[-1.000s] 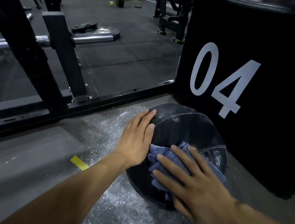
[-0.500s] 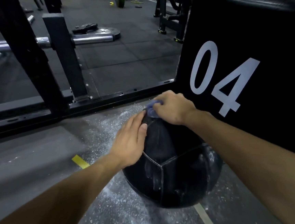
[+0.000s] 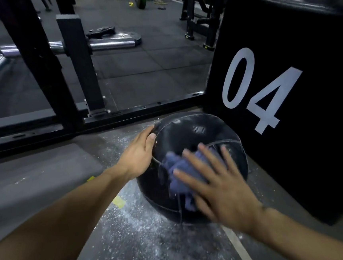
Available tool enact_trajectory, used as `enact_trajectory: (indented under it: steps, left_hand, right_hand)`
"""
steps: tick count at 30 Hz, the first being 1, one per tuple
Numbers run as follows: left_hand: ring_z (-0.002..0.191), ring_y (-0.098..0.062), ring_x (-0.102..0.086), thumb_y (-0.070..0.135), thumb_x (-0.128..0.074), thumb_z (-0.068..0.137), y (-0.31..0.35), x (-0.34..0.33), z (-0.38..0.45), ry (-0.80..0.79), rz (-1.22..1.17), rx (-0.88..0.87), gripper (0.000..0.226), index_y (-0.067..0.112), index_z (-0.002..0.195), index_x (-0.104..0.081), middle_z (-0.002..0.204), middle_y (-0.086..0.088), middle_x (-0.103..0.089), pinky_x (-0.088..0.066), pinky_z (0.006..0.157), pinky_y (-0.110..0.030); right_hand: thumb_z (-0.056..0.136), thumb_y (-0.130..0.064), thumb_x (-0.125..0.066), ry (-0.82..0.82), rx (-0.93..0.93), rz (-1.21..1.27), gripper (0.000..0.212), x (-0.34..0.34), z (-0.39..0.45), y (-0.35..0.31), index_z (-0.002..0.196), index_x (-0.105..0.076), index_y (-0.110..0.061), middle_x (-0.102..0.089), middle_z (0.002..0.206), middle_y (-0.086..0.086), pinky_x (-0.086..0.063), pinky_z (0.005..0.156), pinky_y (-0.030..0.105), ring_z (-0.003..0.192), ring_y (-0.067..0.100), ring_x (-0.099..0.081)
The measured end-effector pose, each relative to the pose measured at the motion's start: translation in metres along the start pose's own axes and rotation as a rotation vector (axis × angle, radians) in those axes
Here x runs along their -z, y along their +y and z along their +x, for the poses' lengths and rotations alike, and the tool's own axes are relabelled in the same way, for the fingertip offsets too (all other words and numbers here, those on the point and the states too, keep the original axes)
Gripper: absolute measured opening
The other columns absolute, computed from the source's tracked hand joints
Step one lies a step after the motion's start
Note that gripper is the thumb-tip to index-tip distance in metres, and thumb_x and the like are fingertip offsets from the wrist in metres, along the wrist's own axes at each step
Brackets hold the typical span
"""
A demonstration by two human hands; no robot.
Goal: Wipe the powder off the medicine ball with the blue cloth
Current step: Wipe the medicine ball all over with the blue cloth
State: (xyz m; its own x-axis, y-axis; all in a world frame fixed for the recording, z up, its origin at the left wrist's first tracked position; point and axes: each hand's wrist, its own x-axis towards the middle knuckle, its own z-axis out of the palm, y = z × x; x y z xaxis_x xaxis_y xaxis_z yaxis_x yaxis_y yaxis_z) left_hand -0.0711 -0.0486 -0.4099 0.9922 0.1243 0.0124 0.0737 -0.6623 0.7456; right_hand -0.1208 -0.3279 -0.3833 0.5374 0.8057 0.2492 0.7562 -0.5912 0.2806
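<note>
Back from the far side, right hand [image 3: 221,189] presses blue cloth [image 3: 179,177] flat-fingered on medicine ball [image 3: 190,136]; left hand [image 3: 137,153], fingers straight, steadies it; it could roll.

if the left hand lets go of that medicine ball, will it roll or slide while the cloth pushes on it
Probably it would roll: the medicine ball is round, resting on flat floor, and the left hand lies against its side. It looks big and stitched, so likely heavy and slow to start. Loose powder under it may let it skid a bit. The right hand presses the blue cloth flat.

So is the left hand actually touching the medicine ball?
Touching. The head view shows the left hand resting flat against the medicine ball's left side, no gap.
</note>
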Motion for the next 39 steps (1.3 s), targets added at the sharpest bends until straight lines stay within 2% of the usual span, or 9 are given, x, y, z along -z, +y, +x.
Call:
enact_trajectory:
  steps: [8,12,15,18,22,26,32,35,39]
  left_hand:
    - [0.157,-0.021,-0.027,0.060,-0.015,0.108,0.018,-0.015,0.012,0.027,0.000,0.088,0.065,0.030,0.166,-0.016,0.173,0.004,-0.022,-0.025,0.127,-0.049]
    - [0.157,-0.018,-0.025,0.062,-0.013,0.107,0.013,-0.018,0.019,0.062,-0.006,0.098,0.067,0.029,0.166,-0.018,0.172,0.005,-0.024,-0.023,0.127,-0.050]
    - [0.158,-0.017,-0.023,0.061,-0.014,0.108,0.009,-0.021,0.019,0.084,-0.030,0.095,0.067,0.029,0.166,-0.019,0.172,0.006,-0.024,-0.020,0.128,-0.042]
    - [0.158,-0.016,-0.021,0.057,-0.015,0.109,0.007,-0.024,0.018,0.098,-0.073,0.097,0.063,0.029,0.166,-0.018,0.172,0.005,-0.023,-0.017,0.125,-0.036]
    - [0.157,-0.017,-0.022,0.052,-0.016,0.111,0.000,-0.024,0.014,0.082,-0.116,0.092,0.058,0.033,0.165,-0.017,0.170,0.003,-0.021,-0.016,0.126,-0.036]
    - [0.156,-0.016,-0.022,0.053,-0.017,0.111,-0.007,-0.017,0.016,0.056,-0.123,0.123,0.058,0.033,0.166,-0.016,0.171,0.005,-0.020,-0.017,0.123,-0.033]
    - [0.153,-0.020,-0.031,0.052,-0.028,0.110,-0.012,-0.014,0.016,0.047,-0.231,0.086,0.057,0.032,0.163,-0.028,0.165,-0.001,-0.029,-0.022,0.122,-0.032]
    - [0.153,-0.020,-0.032,0.051,-0.028,0.110,-0.016,-0.012,0.015,0.068,-0.210,0.098,0.058,0.028,0.163,-0.030,0.166,-0.003,-0.032,-0.024,0.125,-0.036]
    - [0.154,-0.020,-0.031,0.056,-0.024,0.109,-0.016,-0.014,0.018,0.122,-0.132,0.119,0.062,0.027,0.163,-0.030,0.167,-0.004,-0.034,-0.022,0.127,-0.039]
  right_hand:
    - [0.109,-0.048,-0.033,0.121,-0.663,0.455,0.055,-0.001,0.054,0.066,0.164,-0.033,-0.040,-0.019,0.176,0.002,-0.024,0.128,0.056,0.162,0.030,-0.019]
    - [0.102,-0.049,-0.035,0.149,-0.885,0.803,0.057,-0.012,0.077,0.110,0.155,-0.050,-0.038,-0.044,0.162,-0.004,-0.034,0.125,0.047,0.149,0.019,-0.043]
    - [0.103,-0.032,-0.038,0.173,-0.976,1.032,0.047,-0.015,0.082,0.126,0.143,-0.064,-0.032,-0.062,0.146,-0.012,-0.039,0.123,0.038,0.136,0.007,-0.055]
    - [0.099,-0.038,-0.035,0.125,-0.907,0.965,0.044,-0.018,0.080,0.125,0.127,-0.069,-0.040,-0.063,0.135,-0.018,-0.042,0.119,0.043,0.126,0.004,-0.057]
    - [0.100,-0.048,-0.031,0.106,-0.770,0.687,0.056,-0.013,0.070,0.102,0.151,-0.053,-0.041,-0.039,0.162,-0.015,-0.036,0.122,0.043,0.147,0.015,-0.039]
    - [0.100,-0.042,-0.041,0.121,-0.436,0.399,0.058,0.005,0.071,0.062,0.154,-0.054,-0.027,-0.039,0.167,0.006,-0.028,0.126,0.045,0.151,0.033,-0.037]
    - [0.093,-0.047,-0.052,-0.111,0.129,-0.019,0.061,-0.009,0.073,-0.021,0.149,-0.057,-0.023,-0.041,0.167,0.013,-0.015,0.128,0.063,0.156,0.044,-0.030]
    - [0.095,-0.047,-0.051,-0.097,0.086,-0.023,0.057,-0.010,0.080,-0.019,0.147,-0.058,-0.026,-0.039,0.168,0.010,-0.020,0.126,0.066,0.156,0.042,-0.031]
    - [0.090,-0.044,-0.048,0.033,-0.235,0.180,0.060,0.005,0.093,0.021,0.148,-0.057,-0.034,-0.042,0.166,0.006,-0.032,0.121,0.066,0.151,0.041,-0.040]
